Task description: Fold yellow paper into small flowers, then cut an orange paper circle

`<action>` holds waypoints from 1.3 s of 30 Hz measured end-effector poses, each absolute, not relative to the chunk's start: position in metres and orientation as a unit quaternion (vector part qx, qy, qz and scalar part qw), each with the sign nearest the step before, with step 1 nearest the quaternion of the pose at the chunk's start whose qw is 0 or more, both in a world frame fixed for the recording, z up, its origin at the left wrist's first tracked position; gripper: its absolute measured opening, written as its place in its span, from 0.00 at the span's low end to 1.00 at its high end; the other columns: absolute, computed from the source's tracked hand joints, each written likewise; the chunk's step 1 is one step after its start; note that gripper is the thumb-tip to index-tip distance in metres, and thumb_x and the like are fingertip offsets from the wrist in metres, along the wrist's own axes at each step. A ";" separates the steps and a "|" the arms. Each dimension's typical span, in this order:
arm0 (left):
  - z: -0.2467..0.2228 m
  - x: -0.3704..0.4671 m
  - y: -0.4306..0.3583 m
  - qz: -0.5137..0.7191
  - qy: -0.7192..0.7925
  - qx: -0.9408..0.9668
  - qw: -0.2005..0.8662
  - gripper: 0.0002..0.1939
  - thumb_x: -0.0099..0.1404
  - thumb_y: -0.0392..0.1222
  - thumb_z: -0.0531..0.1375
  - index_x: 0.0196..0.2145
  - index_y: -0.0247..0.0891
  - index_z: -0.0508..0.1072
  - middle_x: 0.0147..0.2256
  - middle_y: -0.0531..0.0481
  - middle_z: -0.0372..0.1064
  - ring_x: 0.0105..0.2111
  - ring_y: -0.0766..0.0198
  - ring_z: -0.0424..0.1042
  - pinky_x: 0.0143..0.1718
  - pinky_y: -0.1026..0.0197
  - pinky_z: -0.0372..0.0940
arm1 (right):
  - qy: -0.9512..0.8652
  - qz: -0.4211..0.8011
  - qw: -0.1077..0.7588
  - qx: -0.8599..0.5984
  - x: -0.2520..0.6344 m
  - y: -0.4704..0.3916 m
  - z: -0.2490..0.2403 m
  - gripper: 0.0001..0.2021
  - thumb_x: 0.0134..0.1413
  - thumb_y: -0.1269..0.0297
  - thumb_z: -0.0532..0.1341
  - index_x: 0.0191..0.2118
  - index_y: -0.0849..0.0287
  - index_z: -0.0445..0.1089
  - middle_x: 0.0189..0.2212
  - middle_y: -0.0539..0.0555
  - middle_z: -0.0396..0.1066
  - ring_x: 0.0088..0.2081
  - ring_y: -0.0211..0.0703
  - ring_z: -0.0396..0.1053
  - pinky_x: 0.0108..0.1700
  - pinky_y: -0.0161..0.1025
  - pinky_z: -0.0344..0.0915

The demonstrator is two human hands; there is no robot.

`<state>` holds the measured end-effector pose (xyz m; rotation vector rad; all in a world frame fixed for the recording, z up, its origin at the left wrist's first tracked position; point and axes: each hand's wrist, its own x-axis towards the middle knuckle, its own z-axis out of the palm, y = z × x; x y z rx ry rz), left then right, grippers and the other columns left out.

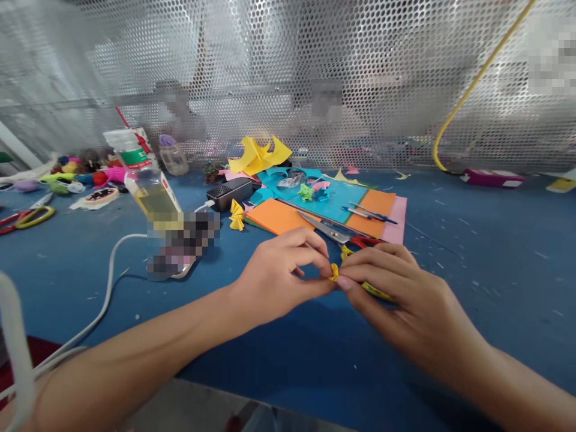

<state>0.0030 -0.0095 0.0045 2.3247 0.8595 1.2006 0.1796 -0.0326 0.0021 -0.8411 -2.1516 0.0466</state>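
A small folded piece of yellow paper [334, 272] is pinched between my two hands above the blue table. My left hand [288, 267] grips it with thumb and fingertips. From the other side, my right hand [400, 288] presses its thumb and forefinger on the same piece. Scissors [327, 230] with red and yellow handles lie open just behind, partly hidden by my right hand. Folded yellow paper pieces [236, 215] stand on the table to the left, beside sheets of orange paper [283, 216].
A bottle of yellowish liquid [155, 195] stands at left, near a phone [182, 249] and a white cable [110, 282]. Blue paper [344, 201], pens [371, 213] and a black device [230, 193] lie behind. More scissors [29, 219] rest far left; a perforated metal screen [279, 72] closes the back.
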 end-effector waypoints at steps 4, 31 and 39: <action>0.003 0.002 -0.009 0.420 0.310 0.823 0.223 0.05 0.53 0.35 0.64 0.23 0.35 0.71 0.32 0.51 0.67 0.30 0.70 0.67 0.25 0.72 0.64 | -0.855 0.010 0.399 -0.331 0.179 -0.032 0.001 0.06 0.56 0.71 0.55 0.30 0.55 0.66 0.28 0.48 0.71 0.30 0.38 0.67 0.38 0.41 0.59; -0.001 0.000 0.002 0.383 0.316 0.720 0.484 0.15 0.52 0.43 0.65 0.36 0.34 0.71 0.30 0.50 0.69 0.31 0.68 0.67 0.28 0.69 0.60 | -0.771 0.279 0.365 -0.442 0.188 -0.015 -0.006 0.10 0.52 0.55 0.58 0.33 0.56 0.68 0.29 0.51 0.72 0.31 0.41 0.69 0.32 0.35 0.65; -0.008 0.001 0.004 0.355 0.359 0.748 0.431 0.16 0.62 0.51 0.53 0.36 0.34 0.71 0.30 0.51 0.68 0.31 0.68 0.66 0.28 0.68 0.59 | -0.789 0.234 0.386 -0.417 0.181 -0.010 -0.018 0.06 0.55 0.62 0.56 0.31 0.56 0.67 0.30 0.52 0.70 0.33 0.41 0.68 0.35 0.37 0.65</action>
